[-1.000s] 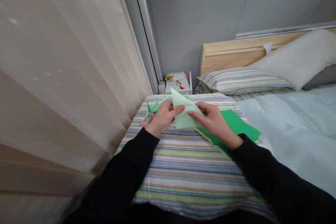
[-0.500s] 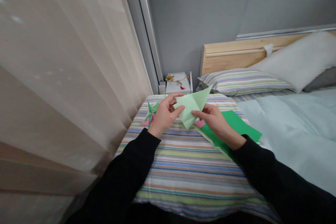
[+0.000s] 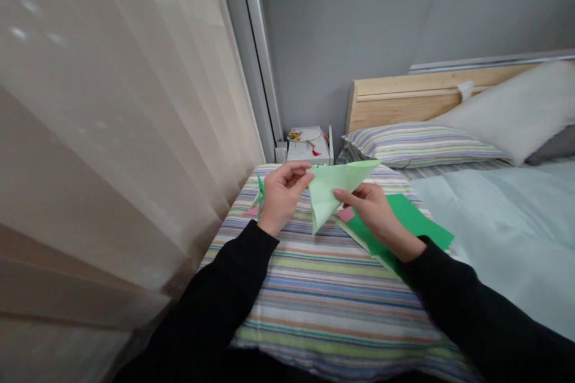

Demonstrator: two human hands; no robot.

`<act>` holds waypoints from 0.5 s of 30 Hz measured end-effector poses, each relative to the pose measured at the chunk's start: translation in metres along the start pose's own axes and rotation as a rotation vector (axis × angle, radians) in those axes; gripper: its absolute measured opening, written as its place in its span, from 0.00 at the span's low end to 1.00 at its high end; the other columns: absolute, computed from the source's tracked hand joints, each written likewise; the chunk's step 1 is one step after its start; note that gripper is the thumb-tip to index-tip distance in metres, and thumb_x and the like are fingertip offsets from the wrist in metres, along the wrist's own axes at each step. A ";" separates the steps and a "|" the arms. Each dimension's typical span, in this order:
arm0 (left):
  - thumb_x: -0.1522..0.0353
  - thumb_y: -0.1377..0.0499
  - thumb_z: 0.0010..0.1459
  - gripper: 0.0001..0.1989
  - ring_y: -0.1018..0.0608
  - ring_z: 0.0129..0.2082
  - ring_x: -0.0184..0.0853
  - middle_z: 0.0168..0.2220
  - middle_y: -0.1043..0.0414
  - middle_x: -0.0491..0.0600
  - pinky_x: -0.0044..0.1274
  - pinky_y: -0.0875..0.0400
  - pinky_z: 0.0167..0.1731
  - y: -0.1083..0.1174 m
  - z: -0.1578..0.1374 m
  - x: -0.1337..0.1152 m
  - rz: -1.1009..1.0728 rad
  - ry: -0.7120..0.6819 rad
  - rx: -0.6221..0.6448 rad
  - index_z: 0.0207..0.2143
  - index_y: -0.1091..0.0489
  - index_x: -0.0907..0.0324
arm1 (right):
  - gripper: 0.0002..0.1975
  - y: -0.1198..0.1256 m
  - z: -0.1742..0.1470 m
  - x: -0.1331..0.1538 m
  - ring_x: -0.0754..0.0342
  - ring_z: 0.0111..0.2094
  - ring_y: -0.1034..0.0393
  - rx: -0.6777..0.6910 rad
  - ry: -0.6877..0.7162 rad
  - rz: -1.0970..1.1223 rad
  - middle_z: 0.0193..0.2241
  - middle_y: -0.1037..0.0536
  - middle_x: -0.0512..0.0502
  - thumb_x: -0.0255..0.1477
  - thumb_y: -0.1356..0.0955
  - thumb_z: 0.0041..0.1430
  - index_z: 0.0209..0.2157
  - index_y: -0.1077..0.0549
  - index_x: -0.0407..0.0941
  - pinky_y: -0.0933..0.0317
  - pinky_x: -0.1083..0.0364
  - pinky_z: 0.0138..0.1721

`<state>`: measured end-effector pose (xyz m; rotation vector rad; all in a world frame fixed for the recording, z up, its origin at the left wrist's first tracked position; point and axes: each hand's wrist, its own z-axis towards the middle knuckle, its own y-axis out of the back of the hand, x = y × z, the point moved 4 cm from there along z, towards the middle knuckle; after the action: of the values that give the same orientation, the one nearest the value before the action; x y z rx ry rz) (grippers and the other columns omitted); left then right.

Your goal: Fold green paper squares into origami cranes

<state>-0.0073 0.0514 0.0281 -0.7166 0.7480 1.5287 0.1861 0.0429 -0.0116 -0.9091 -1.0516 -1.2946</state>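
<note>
A light green sheet of origami paper [image 3: 335,185], creased and partly folded into a triangular shape, is held up above the striped cloth. My left hand [image 3: 284,194] pinches its upper left corner between thumb and fingers. On the right side, my right hand [image 3: 371,209] grips the paper with the thumb in front and the fingers behind, mostly hidden. Beside my left hand lie folded green paper pieces [image 3: 260,188] and a bit of pink paper [image 3: 252,211], partly covered by the hand. Under my right forearm is a stack of green paper [image 3: 417,221].
The striped cloth [image 3: 314,299] covers the surface in front of me. A curtain [image 3: 135,102] hangs close on the left. Behind stands a small white stand [image 3: 308,146] with small items on it. To the right are a bed with pale bedding [image 3: 503,221] and a striped pillow [image 3: 426,142].
The light green paper has folded further together, its right tip now lower and pointing more sideways. My left thumb has shifted up to the top corner. The view has moved slightly.
</note>
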 end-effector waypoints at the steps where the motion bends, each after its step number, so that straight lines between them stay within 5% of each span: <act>1: 0.67 0.32 0.54 0.09 0.22 0.30 0.30 0.30 0.22 0.46 0.22 0.27 0.32 -0.001 0.000 0.000 -0.013 0.011 0.007 0.38 0.23 0.59 | 0.18 0.005 0.000 0.006 0.45 0.36 0.24 -0.082 0.085 -0.068 0.37 0.18 0.40 0.42 0.26 0.55 0.40 0.22 0.42 0.30 0.47 0.38; 5: 0.69 0.31 0.51 0.11 0.23 0.27 0.29 0.27 0.24 0.44 0.21 0.29 0.30 -0.008 -0.002 0.000 -0.043 0.117 0.141 0.36 0.27 0.60 | 0.34 0.024 -0.013 0.040 0.38 0.55 0.30 -0.533 0.495 -0.494 0.56 0.25 0.34 0.38 0.23 0.52 0.58 0.31 0.44 0.38 0.38 0.55; 9: 0.69 0.32 0.51 0.10 0.25 0.24 0.27 0.26 0.25 0.44 0.20 0.33 0.27 -0.015 -0.006 0.003 -0.013 0.226 0.327 0.34 0.30 0.60 | 0.09 0.014 -0.015 0.052 0.42 0.45 0.24 -0.267 0.566 -0.733 0.40 0.16 0.42 0.36 0.29 0.63 0.39 0.22 0.46 0.40 0.41 0.54; 12: 0.70 0.32 0.51 0.08 0.23 0.27 0.29 0.28 0.24 0.45 0.22 0.31 0.31 -0.016 -0.006 0.006 0.021 0.229 0.354 0.31 0.28 0.62 | 0.10 0.006 -0.012 0.046 0.48 0.33 0.23 -0.012 0.412 -0.669 0.30 0.16 0.45 0.32 0.31 0.64 0.31 0.21 0.44 0.36 0.49 0.41; 15: 0.69 0.32 0.52 0.08 0.21 0.30 0.30 0.30 0.23 0.47 0.24 0.29 0.35 -0.016 -0.006 0.008 0.023 0.216 0.350 0.33 0.26 0.62 | 0.10 0.001 -0.010 0.039 0.50 0.31 0.25 0.107 0.301 -0.571 0.29 0.17 0.45 0.31 0.32 0.63 0.29 0.21 0.44 0.37 0.52 0.37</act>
<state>0.0079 0.0520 0.0171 -0.6145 1.1566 1.3061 0.1873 0.0222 0.0230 -0.3165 -1.1666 -1.7599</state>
